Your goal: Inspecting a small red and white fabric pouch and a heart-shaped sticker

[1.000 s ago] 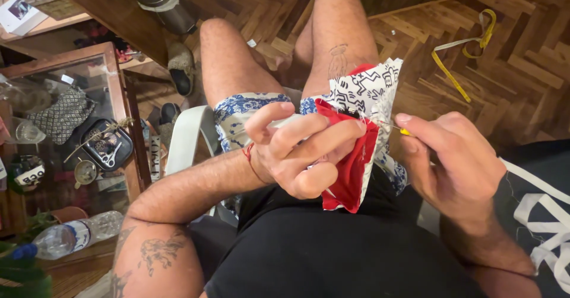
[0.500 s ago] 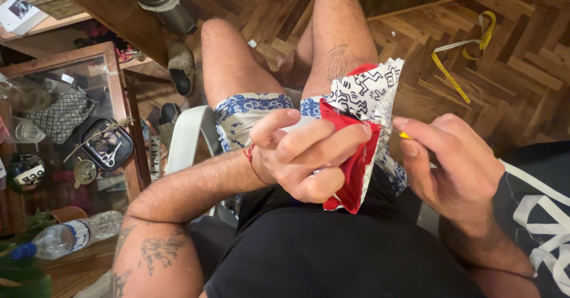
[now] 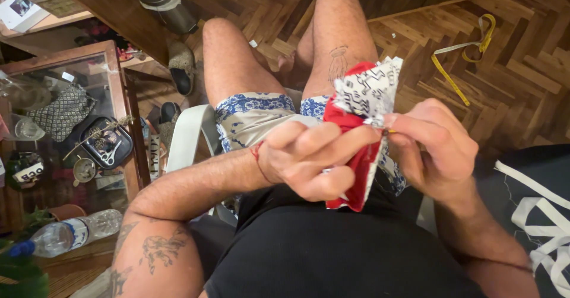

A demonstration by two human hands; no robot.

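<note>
the person sits on a pale chair (image 3: pixel 185 143) with bare knees out over a herringbone wood floor (image 3: pixel 522 90), and both hands meet over the lap. the left hand (image 3: pixel 309 164) has its fingers (image 3: pixel 332 149) curled shut around a folded piece of cloth (image 3: pixel 359 126), red on one side and white with black scribbled print on the other. the cloth stands up out of that grip, its printed top fanned above the knuckles and its red lower edge hanging down just over the black shirt (image 3: pixel 332 250). the right hand (image 3: pixel 436 149) is pressed against the cloth from the other side, thumb and forefinger pinched narrow on something small and yellowish at the cloth's edge; it is too small to tell what it is. a thin red string sits around the left wrist.

under the hands lie blue and white patterned shorts (image 3: pixel 252 114). on the floor, well off to the right, a yellow tape measure (image 3: pixel 469 60) lies in loose loops. to the left is a glass-topped table (image 3: pixel 116 84) with a dark tray and small scissors under the glass, a plastic water bottle (image 3: pixel 74 232) lying near its lower corner. a sandal (image 3: pixel 181 66) rests on the floor beyond the chair.
</note>
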